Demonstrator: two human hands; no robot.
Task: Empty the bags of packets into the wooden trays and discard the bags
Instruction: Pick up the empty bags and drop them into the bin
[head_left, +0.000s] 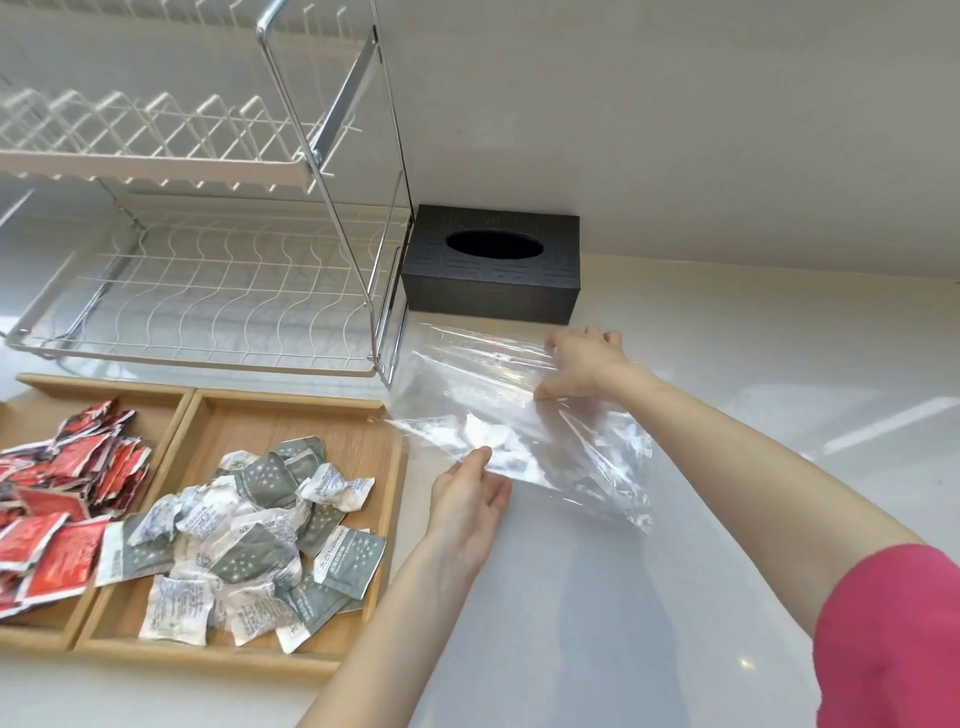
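Note:
A clear, empty plastic bag (498, 400) is spread over the white counter to the right of the trays. My right hand (584, 364) pinches its far right edge. My left hand (467, 499) lies flat, fingertips touching the bag's near edge. The right wooden tray (387, 519) holds a pile of grey and white packets (254, 540). The left wooden tray (156, 400) holds a heap of red packets (67, 499).
A white wire dish rack (208, 291) with a chrome frame stands behind the trays. A black tissue box (493, 283) sits against the wall behind the bag. The white counter (727, 364) runs on to the right.

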